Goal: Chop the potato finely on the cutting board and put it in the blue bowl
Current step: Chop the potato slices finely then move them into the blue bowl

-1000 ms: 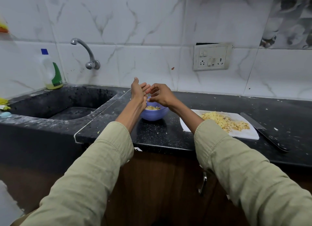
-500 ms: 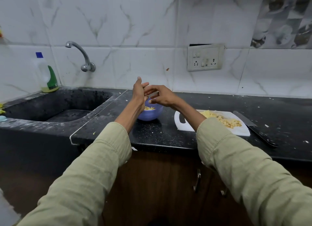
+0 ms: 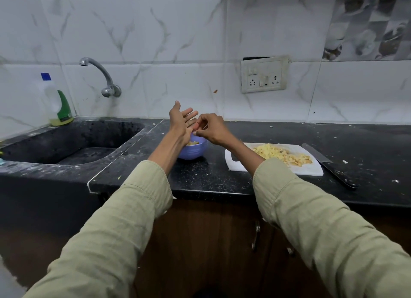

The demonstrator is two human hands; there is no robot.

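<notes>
potato: pale yellow finely chopped potato pieces [image 3: 282, 156] heaped on the flat white plastic cutting board [image 3: 307, 170]; a few lie in the small round ribbed blue plastic bowl [image 3: 193, 152]
left hand [image 3: 181, 123]: over the bowl, fingers straight and spread, released
right hand [image 3: 211, 128]: fingertips curled, picking at the left palm; grasping anything, cannot tell
knife: dark-handled steel kitchen knife [image 3: 329, 165] just right of the board
counter: speckled black stone countertop [image 3: 367, 142], crumb-strewn
sink: black stone sink basin [image 3: 73, 142] left of the bowl

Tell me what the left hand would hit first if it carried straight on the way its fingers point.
The left hand, fingers straight and aimed up and away, would probably meet the white marble-patterned wall tiles first; depth is unclear, but nothing shows in between.
</notes>
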